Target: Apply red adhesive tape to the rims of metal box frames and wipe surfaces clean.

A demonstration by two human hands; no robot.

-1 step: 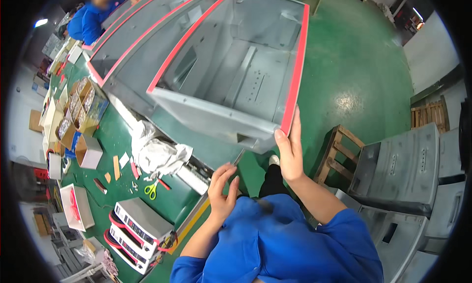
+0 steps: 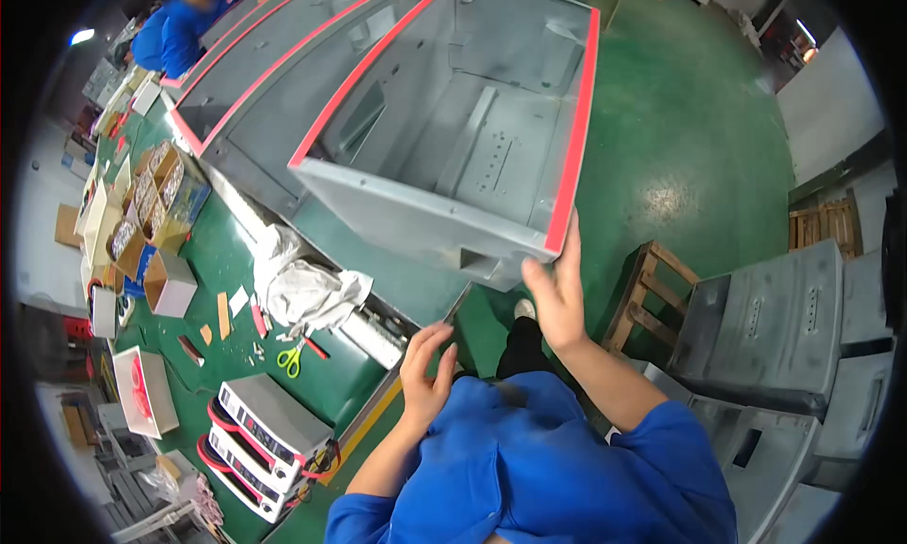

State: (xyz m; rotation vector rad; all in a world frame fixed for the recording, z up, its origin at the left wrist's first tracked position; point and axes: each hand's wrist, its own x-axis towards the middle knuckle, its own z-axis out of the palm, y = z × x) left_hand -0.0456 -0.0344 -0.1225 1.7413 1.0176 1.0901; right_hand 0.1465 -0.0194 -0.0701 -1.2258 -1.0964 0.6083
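A grey sheet-metal cabinet (image 2: 397, 213), with red strips along its upper rim, lies open side up on the green-topped table. At its near right corner is my right hand (image 2: 564, 303). The fingers run along the cabinet's right side and are partly hidden, while the thumb lies by the front wall, below the red strip. My left hand (image 2: 427, 374) is held in front of my body, apart from the cabinet. Its fingers are loosely bent, the thumb stands apart, and nothing is in it. Beyond its fingertips lies a crumpled white cloth (image 2: 307, 284) on the table.
Similar red-edged cabinets (image 2: 255, 100) line the table at the far left, near a person in blue (image 2: 175, 39). Green scissors (image 2: 291, 358), stacked white electrical units (image 2: 269, 440) and boxes of small parts (image 2: 156, 204) lie leftward. Right stand a pallet (image 2: 652, 298) and grey cabinets (image 2: 765, 317).
The cabinet's near corner sits slightly further right and higher in view. My right thumb has slid off the red strip to just below it. My left hand has hardly moved.
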